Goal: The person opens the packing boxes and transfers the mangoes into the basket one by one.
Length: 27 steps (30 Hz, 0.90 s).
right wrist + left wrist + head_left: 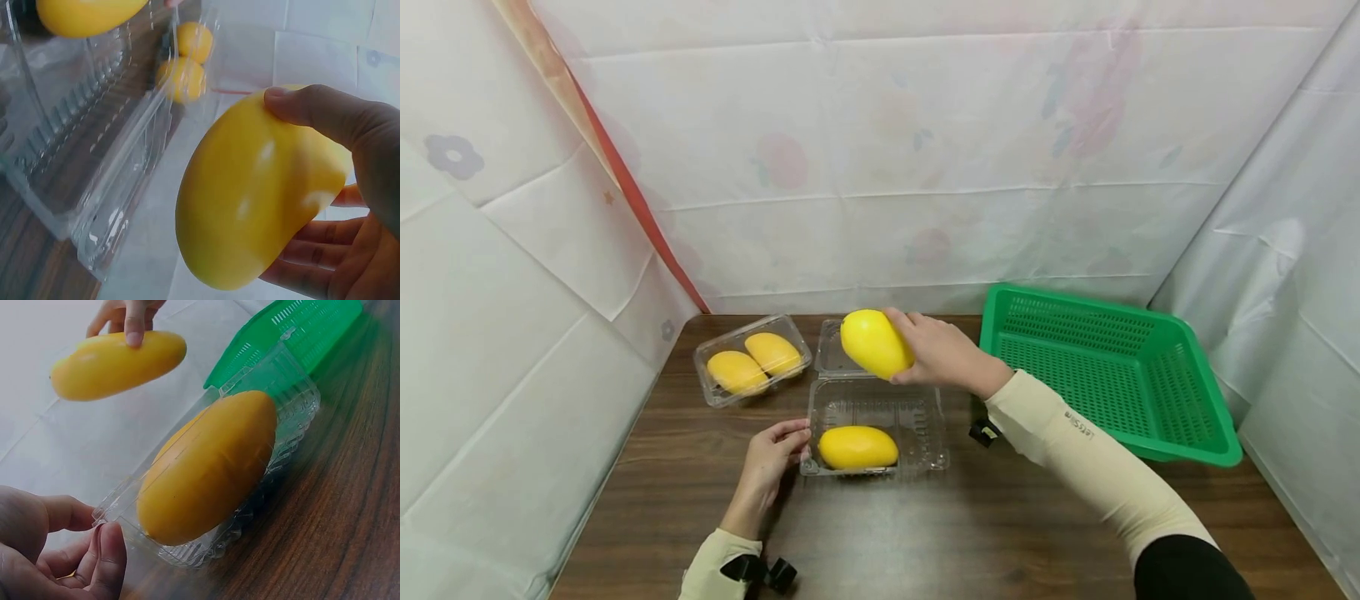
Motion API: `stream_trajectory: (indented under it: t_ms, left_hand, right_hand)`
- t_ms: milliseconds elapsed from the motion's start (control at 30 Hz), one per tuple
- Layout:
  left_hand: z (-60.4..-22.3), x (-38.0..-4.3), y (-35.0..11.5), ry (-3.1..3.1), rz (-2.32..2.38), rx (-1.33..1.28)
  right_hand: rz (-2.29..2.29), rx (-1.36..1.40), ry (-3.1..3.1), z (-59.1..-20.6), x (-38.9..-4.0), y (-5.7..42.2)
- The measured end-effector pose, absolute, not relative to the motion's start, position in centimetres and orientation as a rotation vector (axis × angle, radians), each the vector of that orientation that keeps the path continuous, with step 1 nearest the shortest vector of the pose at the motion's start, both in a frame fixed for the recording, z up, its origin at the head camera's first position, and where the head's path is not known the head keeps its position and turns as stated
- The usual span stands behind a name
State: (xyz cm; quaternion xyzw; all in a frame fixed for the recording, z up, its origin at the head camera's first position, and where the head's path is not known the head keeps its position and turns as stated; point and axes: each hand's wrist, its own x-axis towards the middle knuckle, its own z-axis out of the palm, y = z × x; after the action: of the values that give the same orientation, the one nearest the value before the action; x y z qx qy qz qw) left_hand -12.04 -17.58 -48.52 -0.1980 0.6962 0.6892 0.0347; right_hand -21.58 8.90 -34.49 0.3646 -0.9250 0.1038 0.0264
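My right hand (946, 354) grips a yellow mango (876, 343), held up above the hinge side of an open clear plastic clamshell container (917, 433). In the right wrist view the thumb lies on top of that mango (250, 200) and the fingers curl beneath it. Another mango (857, 447) lies in the near part of the container's base. At the base's left edge, my left hand (769, 462) pinches the rim between thumb and fingers, seen closely in the left wrist view. The container's lid (831, 350) is laid back toward the wall, partly hidden by the raised mango.
A second clear container (715, 396) with two mangoes stands at the back left and looks closed. On the right sits a green plastic basket (1183, 392) with slotted walls. White printed cloth (880, 167) hangs behind and at both sides of the wooden table (925, 542).
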Motion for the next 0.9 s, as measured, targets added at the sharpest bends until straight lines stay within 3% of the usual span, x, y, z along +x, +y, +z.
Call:
stream_trajectory:
  t_ms: [900]
  left_hand:
    - [-48.9,-11.9,-17.7,2.132,2.147,-0.586]
  right_hand:
    - [0.479,1.010,-2.937,-32.7,-23.4,11.9]
